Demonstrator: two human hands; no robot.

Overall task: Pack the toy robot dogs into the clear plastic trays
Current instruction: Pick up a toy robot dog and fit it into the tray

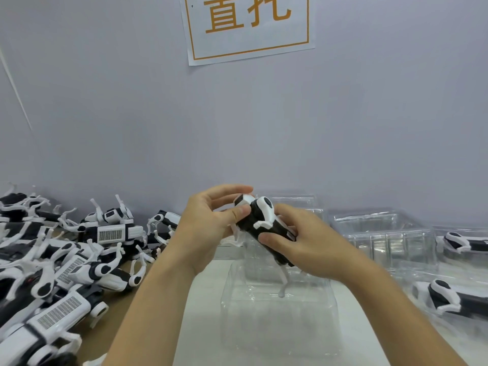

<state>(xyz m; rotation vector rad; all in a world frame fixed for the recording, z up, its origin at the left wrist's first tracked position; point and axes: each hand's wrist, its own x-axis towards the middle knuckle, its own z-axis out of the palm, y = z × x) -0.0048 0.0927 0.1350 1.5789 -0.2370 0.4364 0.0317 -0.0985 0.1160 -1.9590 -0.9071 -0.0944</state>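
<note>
A black-and-white toy robot dog (pixel 260 220) is held in the air between both hands, its white legs dangling downward. My left hand (pixel 211 223) grips its head end with thumb and fingers. My right hand (pixel 301 239) grips its black body from the right. Directly below stands a clear plastic tray (pixel 277 313) on the white table surface. At the right, two more dogs lie packed in clear trays, one near (pixel 443 294) and one farther back (pixel 459 243).
A large pile of loose toy robot dogs (pixel 66 254) covers the left side of the table. A stack of clear trays (pixel 380 233) stands at the back right. A grey wall with a paper sign (pixel 248 25) rises behind.
</note>
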